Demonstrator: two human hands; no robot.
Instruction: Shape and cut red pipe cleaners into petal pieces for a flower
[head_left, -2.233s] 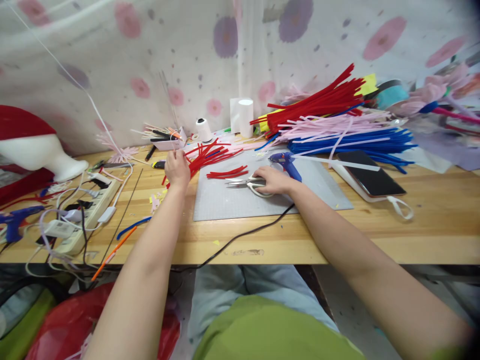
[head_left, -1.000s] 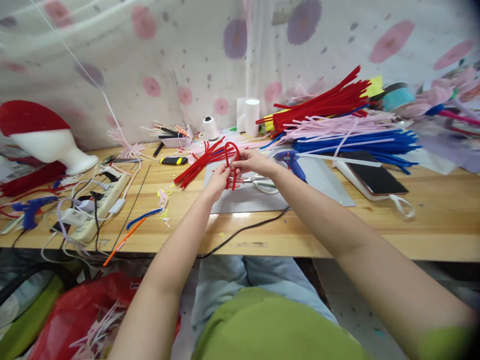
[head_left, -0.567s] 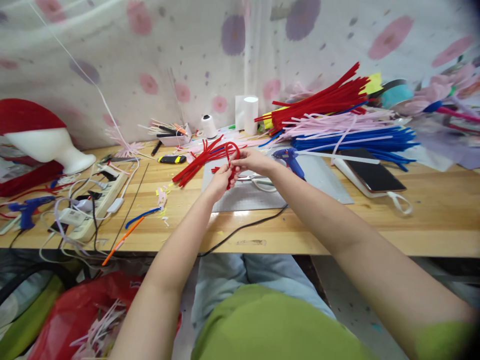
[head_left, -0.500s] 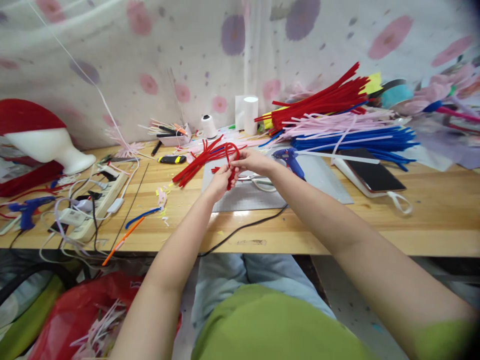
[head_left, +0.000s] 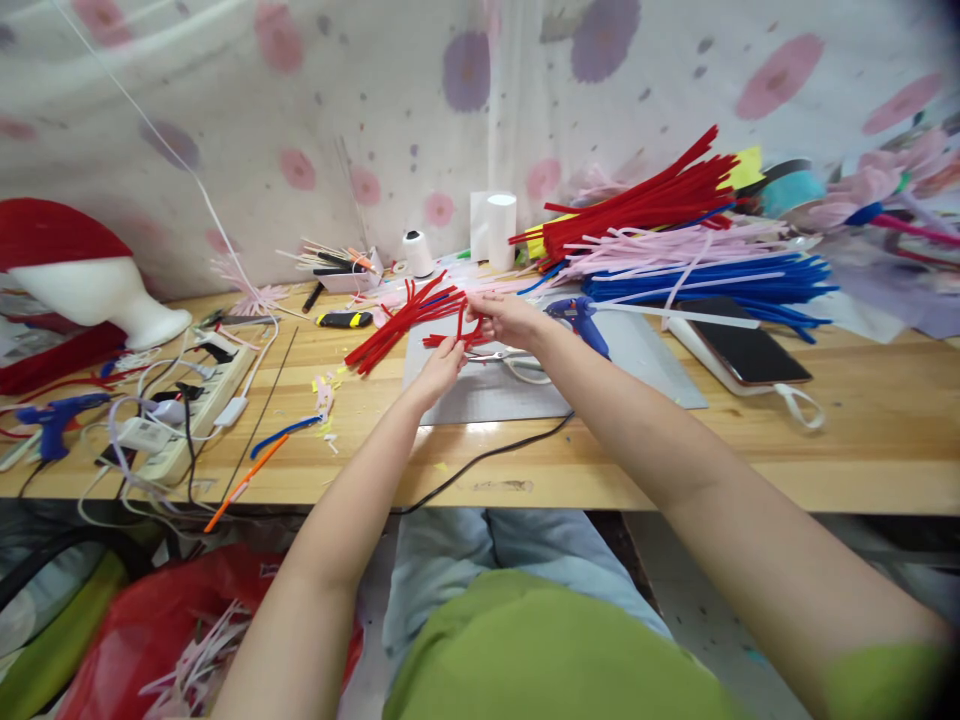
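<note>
"Where is the red stem (head_left: pixel 460 325)?"

"Near the centre of the frame, bent and raised above the grey mat (head_left: pixel 465 408), between the two hands."

"What is the left hand (head_left: pixel 441 372) doing?"

"It pinches the lower part of the stem between thumb and fingertips."

"And the right hand (head_left: pixel 510 318)?"

"Its fingers curl around the upper right part, touching it. I cannot tell whether they are squeezed tight; the hand itself hides some of the stem."

"What lies close by?"

"The scissors (head_left: pixel 525 368) are on the mat, just below the right hand, partly covered by it. A loose bundle of red stems (head_left: pixel 390 330) lies to the left, across the mat's upper left corner. The blue glue gun (head_left: pixel 581 320) is right of the right hand."

"And further over?"

"At the upper right, a big red bundle (head_left: pixel 637 212) lies above pink stems (head_left: pixel 660 250) and blue stems (head_left: pixel 697 285). The dark phone (head_left: pixel 750 345) is at the right, below them."
</note>
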